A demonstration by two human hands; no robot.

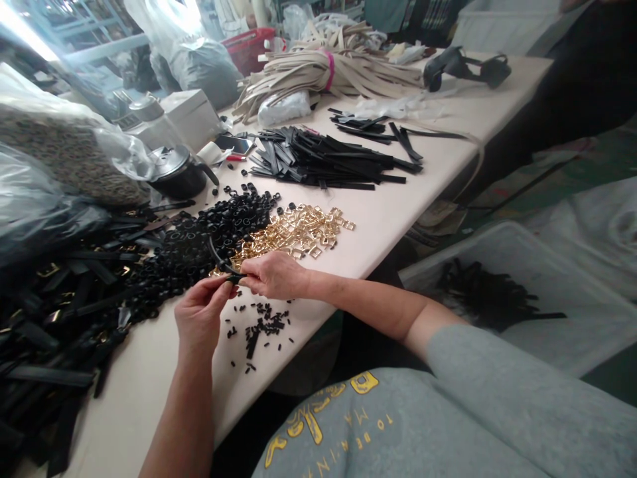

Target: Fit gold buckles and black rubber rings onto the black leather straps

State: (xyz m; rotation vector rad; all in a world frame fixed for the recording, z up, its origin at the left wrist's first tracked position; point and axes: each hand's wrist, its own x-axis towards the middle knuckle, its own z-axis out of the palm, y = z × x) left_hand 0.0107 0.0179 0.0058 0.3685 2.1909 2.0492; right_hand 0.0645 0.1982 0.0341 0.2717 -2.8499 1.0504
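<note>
A thin black strap bends upward in a curve between my two hands, over the front of the table. My left hand pinches one end of it between thumb and fingers. Close beside it, my right hand is closed on the strap too, its fingertips nearly touching the left ones. What lies right between the fingertips is too small to make out. Just beyond the hands are a heap of gold buckles and a heap of small black rings. Tiny black pieces lie scattered nearer to me.
Black straps with gold buckles pile up at left. Farther back lie loose black strips, a black lidded pot, a phone and beige strips. A white bin with black pieces stands right, below the table edge.
</note>
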